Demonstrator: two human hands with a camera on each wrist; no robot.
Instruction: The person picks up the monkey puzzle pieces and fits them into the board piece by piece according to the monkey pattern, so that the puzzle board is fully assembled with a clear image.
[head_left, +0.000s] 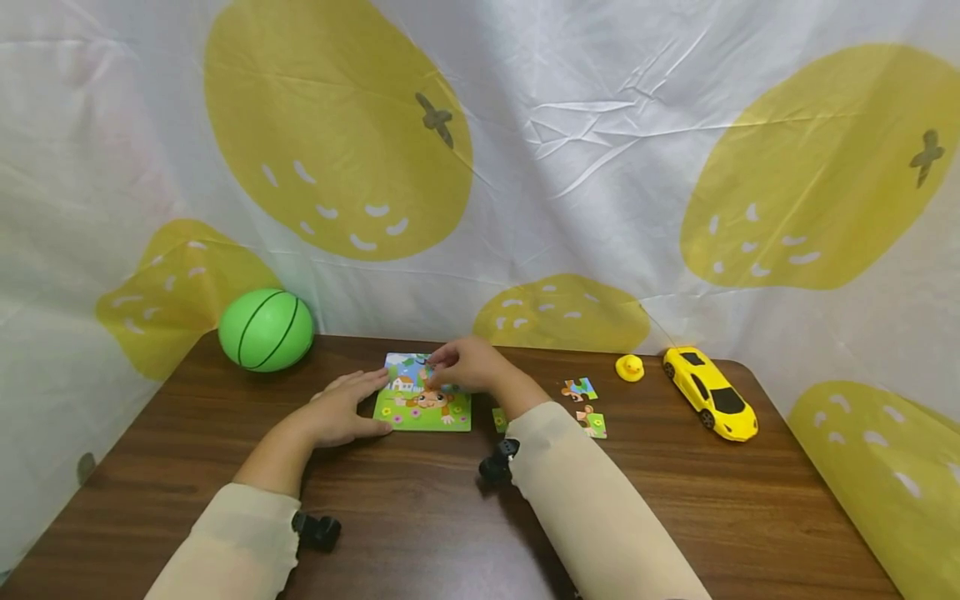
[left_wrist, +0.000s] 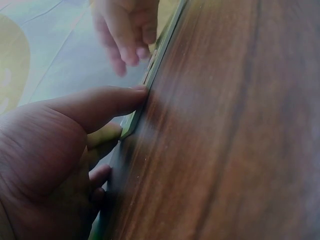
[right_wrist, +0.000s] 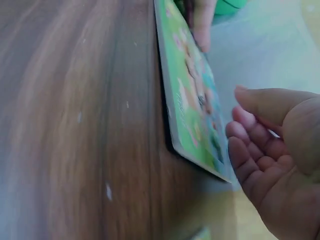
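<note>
A square jigsaw puzzle board (head_left: 427,419) with a cartoon monkey, a house and green grass lies on the table. At its left edge rests my left hand (head_left: 341,408), fingers extended and thumb at the near left corner. The left wrist view shows the thumb (left_wrist: 115,100) touching the board's edge. My right hand (head_left: 474,367) is over the upper right part of the board. In the right wrist view its fingers (right_wrist: 257,142) are loosely bent, the thumb stands apart from them, and nothing shows between. The right hand covers part of the picture.
Loose puzzle pieces (head_left: 581,388) lie right of the board, one piece (head_left: 499,419) partly behind the right forearm. A yellow rubber duck (head_left: 630,367) and yellow toy car (head_left: 711,394) stand further right. A green ball (head_left: 266,331) sits at the back left, before a lemon-print curtain (head_left: 570,192).
</note>
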